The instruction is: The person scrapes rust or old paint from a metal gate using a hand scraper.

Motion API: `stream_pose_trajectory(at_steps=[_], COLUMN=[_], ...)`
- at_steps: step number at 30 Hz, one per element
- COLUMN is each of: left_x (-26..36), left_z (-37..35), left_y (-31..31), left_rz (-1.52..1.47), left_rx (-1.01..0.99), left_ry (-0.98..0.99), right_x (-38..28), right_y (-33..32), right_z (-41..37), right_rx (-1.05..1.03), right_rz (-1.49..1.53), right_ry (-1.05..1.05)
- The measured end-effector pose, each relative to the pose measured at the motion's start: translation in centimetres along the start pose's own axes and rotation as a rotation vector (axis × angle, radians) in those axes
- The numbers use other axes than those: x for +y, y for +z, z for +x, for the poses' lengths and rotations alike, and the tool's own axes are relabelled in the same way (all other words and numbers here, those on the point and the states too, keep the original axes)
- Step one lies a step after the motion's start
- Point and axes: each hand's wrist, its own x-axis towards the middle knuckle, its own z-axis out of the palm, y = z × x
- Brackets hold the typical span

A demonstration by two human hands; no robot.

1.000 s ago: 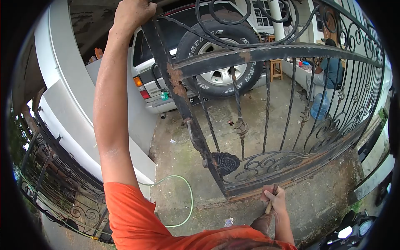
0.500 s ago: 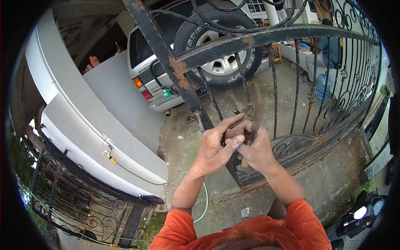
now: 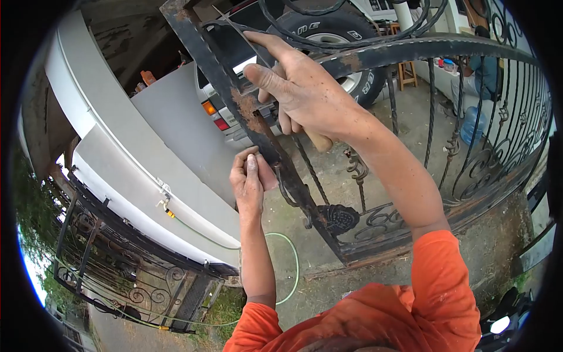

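A black wrought-iron gate point(image 3: 410, 50) with rust patches stands in front of me. My right hand point(image 3: 305, 94) is closed on a tool with a pale wooden handle point(image 3: 321, 142), and its thin blade point(image 3: 234, 32) lies along the rusty post point(image 3: 249, 114) near the top rail. Lower down, my left hand point(image 3: 249, 182) pinches the edge of the same post, just above the gate's latch handle point(image 3: 287, 190). Both arms wear orange sleeves.
A silver SUV with a spare tyre point(image 3: 328, 35) is parked behind the gate. A white wall point(image 3: 117, 158) runs along the left, with a green hose point(image 3: 287, 270) on the concrete. A person sits at the back right by a blue water bottle point(image 3: 472, 123). A motorbike point(image 3: 504, 322) is at the lower right.
My right hand has risen with the tool from chest height to the rusty spot near the top rail. My left hand let go of the tool and took the post's edge.
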Motion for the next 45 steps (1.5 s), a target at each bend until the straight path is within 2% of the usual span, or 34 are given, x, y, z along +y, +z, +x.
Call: stream_pose_trajectory(at_steps=[1, 3, 4, 6, 8, 10, 12, 14, 16, 17, 19, 20, 21, 22, 25, 28, 30, 34, 36, 40, 45], left_x=[-1.3, -3.3, -2.1, -3.0, -3.4, -3.4, -3.3, -5.9, -6.5, -6.6, -4.6, -5.3, -6.2, -6.9, -7.3, -5.4, -5.7, -4.6, -4.6, -4.3, -4.7], left_z=[-0.3, -2.0, -2.8, -3.7, -4.4, -5.2, -5.6, -6.0, -6.1, -6.4, -6.5, -6.5, -6.4, -6.6, -6.6, -6.8, -6.8, -6.9, -6.9, -6.9, -6.9], left_y=[0.5, 1.8, 2.5, 3.5, 4.4, 4.8, 5.5, 5.6, 5.9, 6.0, 6.0, 6.1, 6.3, 6.5, 6.7, 6.9, 7.0, 7.2, 7.3, 7.3, 7.4], left_rz=[0.005, 0.137, 0.246, 0.265, 0.338, 0.417, 0.352, 0.309, 0.078, 0.071, -0.131, -0.136, -0.103, -0.070, -0.030, -0.196, -0.167, -0.200, -0.212, -0.216, -0.220], left_rx=[0.010, 0.012, 0.028, 0.030, 0.056, 0.081, 0.232, 0.250, 0.224, 0.227, 0.190, 0.192, 0.227, 0.261, 0.283, 0.255, 0.259, 0.257, 0.262, 0.258, 0.273], left_ry=[0.002, -0.130, -0.052, -0.038, 0.016, 0.074, 0.085, 0.087, -0.084, -0.088, -0.326, -0.328, -0.227, -0.128, -0.049, -0.140, -0.112, -0.115, -0.111, -0.092, -0.091], right_x=[-0.8, -2.2, -1.6, -0.2, 0.1, -1.0, -2.1, -1.6, -1.4, -1.2, -1.0, -0.8, -0.7, -0.5, -0.1, -0.3, -0.5, -0.5, -0.7, -1.1, -1.7], right_y=[-0.3, -0.7, -0.6, -0.1, -0.7, -1.2, -2.5, -3.0, -3.2, -3.2, -3.1, -3.2, -3.2, -3.1, -2.8, -2.1, -1.6, -0.9, -0.9, -0.4, 0.7], right_z=[1.5, 4.3, 6.3, 9.4, 10.6, 11.6, 11.8, 12.8, 14.0, 14.5, 15.0, 15.2, 15.2, 15.2, 15.1, 15.3, 15.3, 15.0, 14.5, 15.1, 16.1], right_rx=[-0.008, -0.043, -0.045, 0.160, 0.237, 0.459, 0.392, 0.369, 0.351, 0.374, 0.389, 0.411, 0.433, 0.425, 0.389, 0.461, 0.398, 0.417, 0.315, 0.330, 0.191], right_rz=[0.005, -0.283, -0.277, -0.825, -0.905, -1.051, -1.168, -1.230, -1.299, -1.300, -1.301, -1.302, -1.303, -1.309, -1.361, -1.337, -1.388, -1.387, -1.424, -1.368, -1.384], right_ry=[-0.006, 0.042, 0.034, -0.274, -0.383, -0.543, -0.456, -0.526, -0.590, -0.666, -0.747, -0.766, -0.785, -0.786, -0.774, -0.720, -0.596, -0.560, -0.503, -0.446, -0.329])
